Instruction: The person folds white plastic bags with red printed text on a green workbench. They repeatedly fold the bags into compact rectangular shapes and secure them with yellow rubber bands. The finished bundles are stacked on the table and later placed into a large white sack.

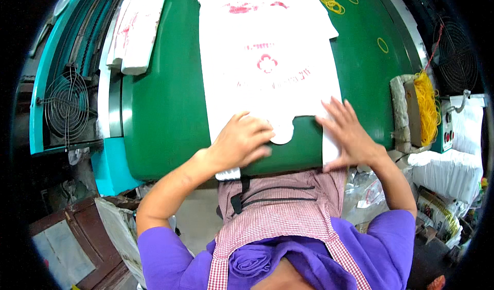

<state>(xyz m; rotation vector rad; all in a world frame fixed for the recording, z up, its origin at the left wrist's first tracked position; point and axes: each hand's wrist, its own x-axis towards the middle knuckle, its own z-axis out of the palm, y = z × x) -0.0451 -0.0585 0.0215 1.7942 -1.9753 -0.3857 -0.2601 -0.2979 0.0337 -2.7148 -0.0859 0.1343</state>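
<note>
A white plastic T-shirt bag [267,92] with red print lies flat on the green belt [170,100], its two handle straps toward me. It may be a stack; the layers cannot be told apart. My left hand [242,141] lies over the left strap with fingers loosely bent and apart, their tips slightly smeared by motion. Just beside those tips a rounded white tab [282,132] sticks out between the straps. Over the right strap [330,146] my right hand [347,133] is spread wide, thumb toward me and holding nothing. Beyond, more white bags with red print overlap this one.
Folded white bags [141,35] lie at the belt's left edge. Yellow rubber bands [329,1] are scattered at the far right. A box holds a bundle of yellow bands [427,110] by a control box [446,130]. Round fan guards [66,105] flank the belt.
</note>
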